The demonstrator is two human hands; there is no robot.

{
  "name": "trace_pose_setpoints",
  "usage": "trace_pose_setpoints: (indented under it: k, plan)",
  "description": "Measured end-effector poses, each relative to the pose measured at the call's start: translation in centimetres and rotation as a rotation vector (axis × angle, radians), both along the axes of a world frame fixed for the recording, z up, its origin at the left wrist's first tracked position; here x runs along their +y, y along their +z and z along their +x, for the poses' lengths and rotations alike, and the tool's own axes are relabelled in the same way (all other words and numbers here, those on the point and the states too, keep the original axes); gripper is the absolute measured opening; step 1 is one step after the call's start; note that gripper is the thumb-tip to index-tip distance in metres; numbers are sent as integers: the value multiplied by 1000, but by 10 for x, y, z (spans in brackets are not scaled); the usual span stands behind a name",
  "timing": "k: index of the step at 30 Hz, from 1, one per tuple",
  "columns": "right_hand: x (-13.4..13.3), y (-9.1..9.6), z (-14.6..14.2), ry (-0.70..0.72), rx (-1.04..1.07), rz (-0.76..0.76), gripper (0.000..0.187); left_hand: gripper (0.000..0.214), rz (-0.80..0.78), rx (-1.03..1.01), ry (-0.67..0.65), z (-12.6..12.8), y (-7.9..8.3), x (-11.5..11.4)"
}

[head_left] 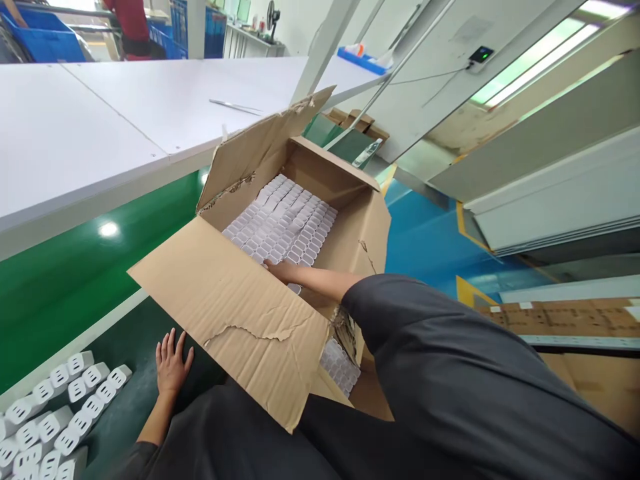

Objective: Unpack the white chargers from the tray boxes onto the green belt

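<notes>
My left hand (pixel 173 363) lies flat with its fingers spread on a dark green surface (pixel 135 347). To its left stand several rows of white charger-like blocks (pixel 65 407) with slots in their ends. My right hand (pixel 281 271) reaches into an open cardboard box (pixel 350 227), at the near edge of a tightly packed layer of small white rounded pieces (pixel 285 220). Its fingers are mostly hidden behind the torn front flap (pixel 235 300), so I cannot make out whether they grip a piece.
A white table (pixel 100 120) with a thin metal strip (pixel 235 107) runs behind the box. More white pieces (pixel 340 367) show in a second carton below. Blue crates (pixel 45 37) and a person in red (pixel 133 23) are at the far left. Cartons (pixel 565 320) lie on the right.
</notes>
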State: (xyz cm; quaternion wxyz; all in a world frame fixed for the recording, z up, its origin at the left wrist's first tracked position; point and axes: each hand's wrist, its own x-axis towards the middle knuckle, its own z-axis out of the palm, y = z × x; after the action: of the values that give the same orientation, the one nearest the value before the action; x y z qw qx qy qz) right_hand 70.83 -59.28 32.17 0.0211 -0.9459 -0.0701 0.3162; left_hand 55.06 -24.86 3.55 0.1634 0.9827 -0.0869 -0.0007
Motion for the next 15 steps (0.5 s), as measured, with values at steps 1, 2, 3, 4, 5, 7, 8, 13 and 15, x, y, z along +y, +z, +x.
trace_pose_setpoints:
  k: [1,2,3,4,5,7,8,13,15]
  plan:
    - [-1,10,5,-5,35,-7,69,51,-10,-12,-5,0,-1,0]
    - [-4,22,9,-13,60,-13,73,51,-14,-21,-11,-1,-2,1]
    - [-9,35,12,-19,51,8,77,51,-13,-29,-16,-1,-3,1]
    - [-16,48,13,-23,20,58,79,51,-9,-37,-20,-1,-4,2]
    - [-25,63,10,-23,-25,136,77,51,-5,-45,-21,-1,-5,2]
    - [-46,91,-6,-10,-141,353,69,51,-2,-53,-22,-1,-6,2]
    - [-57,103,-21,0,-204,470,64,51,-3,-54,-22,0,-7,2]
    - [-107,115,-149,-30,-459,802,63,52,-31,-45,-13,-2,-5,2]
    - [-117,92,-206,-77,-475,777,49,51,-58,-23,-4,0,-1,3]
